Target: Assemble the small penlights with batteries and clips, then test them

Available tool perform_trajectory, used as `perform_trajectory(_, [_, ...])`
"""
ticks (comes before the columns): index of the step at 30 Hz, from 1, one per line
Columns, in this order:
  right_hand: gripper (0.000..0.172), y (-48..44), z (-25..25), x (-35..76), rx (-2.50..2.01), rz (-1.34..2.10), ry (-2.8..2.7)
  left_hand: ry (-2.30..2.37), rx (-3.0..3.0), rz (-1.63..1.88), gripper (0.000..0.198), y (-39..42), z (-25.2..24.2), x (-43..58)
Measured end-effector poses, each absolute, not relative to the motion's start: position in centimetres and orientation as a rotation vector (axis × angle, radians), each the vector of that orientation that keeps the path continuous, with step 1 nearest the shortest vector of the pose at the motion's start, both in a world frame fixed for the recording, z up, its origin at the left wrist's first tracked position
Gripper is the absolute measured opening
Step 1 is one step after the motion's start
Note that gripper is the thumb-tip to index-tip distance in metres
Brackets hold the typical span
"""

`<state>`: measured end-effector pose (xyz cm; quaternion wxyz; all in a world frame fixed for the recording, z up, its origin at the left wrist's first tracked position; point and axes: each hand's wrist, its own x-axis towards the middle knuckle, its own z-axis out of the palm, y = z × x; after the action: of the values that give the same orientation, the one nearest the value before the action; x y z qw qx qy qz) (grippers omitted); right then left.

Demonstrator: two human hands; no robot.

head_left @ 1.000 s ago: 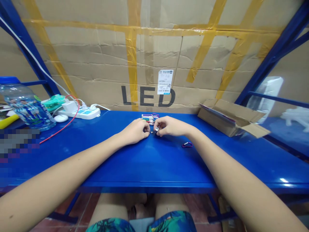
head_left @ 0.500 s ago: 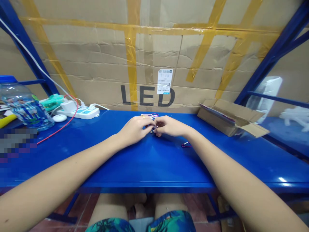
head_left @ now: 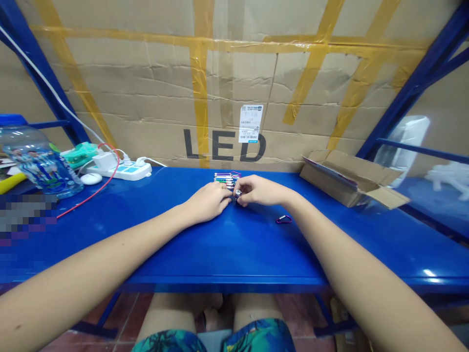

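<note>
**Small silver metal cylinder (head_left: 238, 193) pinched at a bench**

It is gripped by the right hand (head_left: 259, 190), with the left hand (head_left: 207, 202) close beside it; any left-hand grip cannot be told. Slim multicoloured metal tubes (head_left: 224, 180) are piled just behind. A purple carabiner (head_left: 284, 219) lies right, on the blue metal bench (head_left: 264, 254).

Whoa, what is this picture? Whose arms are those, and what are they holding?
Those are a person's own bare arms. The camera is worn on their head, so you see what they see. Their left hand and right hand meet above a blue table. The right hand seems to hold a tiny shiny silver piece. Just behind lies a bundle of small colourful tubes. Nearby are a purple carabiner and an open cardboard box.
</note>
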<state>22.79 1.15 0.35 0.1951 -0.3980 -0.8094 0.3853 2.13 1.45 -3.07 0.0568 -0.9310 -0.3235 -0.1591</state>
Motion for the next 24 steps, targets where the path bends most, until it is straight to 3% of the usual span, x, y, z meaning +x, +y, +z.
perform_trajectory(5, [0.014, 0.9, 0.5, 22.7, -1.155, 1.025, -2.287, -0.941, -2.818, -0.399, 0.025, 2.1, -3.4, 2.7])
perform_trajectory(11, [0.016, 1.1, 0.4, 22.8, -1.136, 1.072, -2.259, -0.988, -2.922, -0.496, 0.009, 1.8, -2.4, 1.8])
perform_trajectory(18, [0.016, 0.8, 0.4, 22.6, -1.097, 1.163, -2.198, -0.798, -2.827, -1.088, 0.009, 0.8, -1.8, 1.8])
perform_trajectory(24, [0.018, 0.5, 0.5, 22.1, -0.999, 1.217, -2.185, -0.634, -2.831, -1.137, 0.014, 1.0, -2.2, 2.1])
